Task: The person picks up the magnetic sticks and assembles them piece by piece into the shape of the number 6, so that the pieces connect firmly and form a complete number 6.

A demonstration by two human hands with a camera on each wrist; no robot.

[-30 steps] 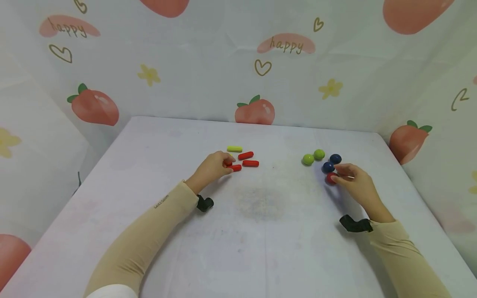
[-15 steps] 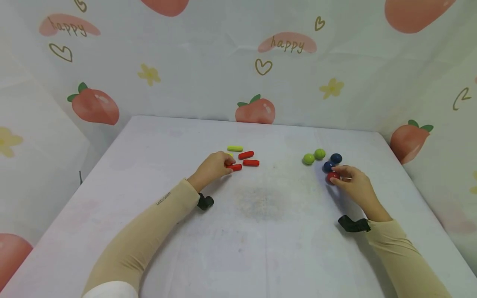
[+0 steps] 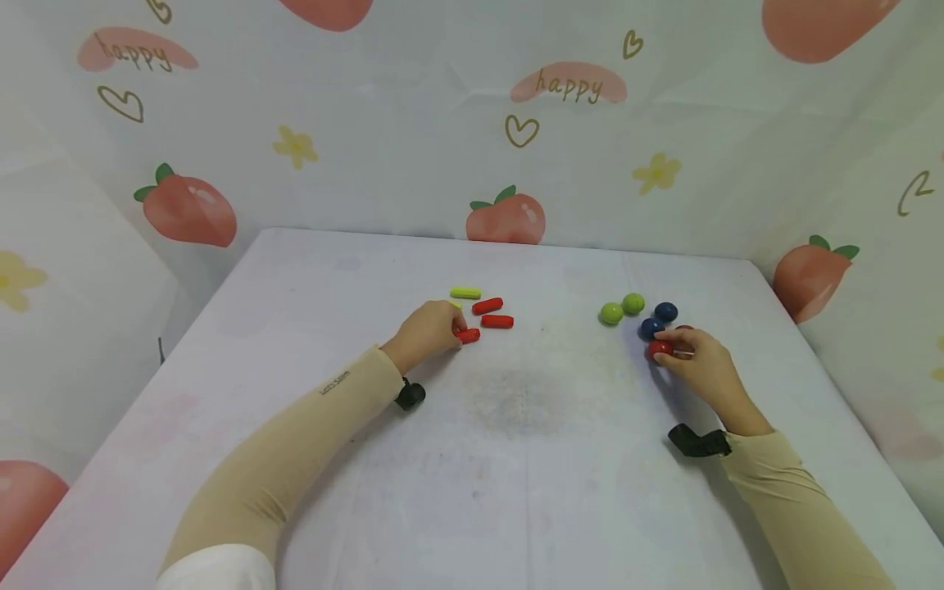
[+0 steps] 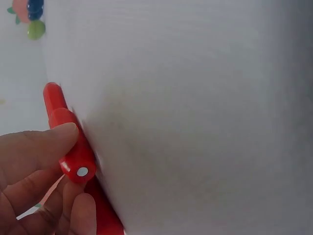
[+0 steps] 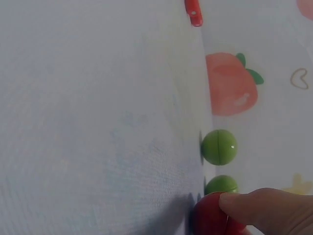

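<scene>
My left hand (image 3: 428, 332) pinches a short red stick (image 4: 79, 164) between thumb and fingers; a white dot marks its near end in the left wrist view. Beside it lie two more red sticks (image 3: 487, 306) and a yellow-green stick (image 3: 465, 292), with another yellowish one partly hidden behind the hand. On the right side, my right hand (image 3: 704, 369) holds a red ball (image 3: 660, 351) with thumb and fingertips. A second red ball (image 3: 685, 328) peeks out behind those fingers. Two dark blue balls (image 3: 666, 311) and two green balls (image 3: 611, 313) sit just beyond.
The white-covered table (image 3: 516, 492) carries a faint grey smudge at its middle. A printed cloth (image 3: 413, 164) with peaches and hearts hangs along the back and sides. Black wrist mounts (image 3: 699, 441) stick out from both sleeves.
The left hand has shifted slightly right, its red stick moving a little toward the viewer. The right hand has barely moved; a second red ball now shows behind its fingers.
</scene>
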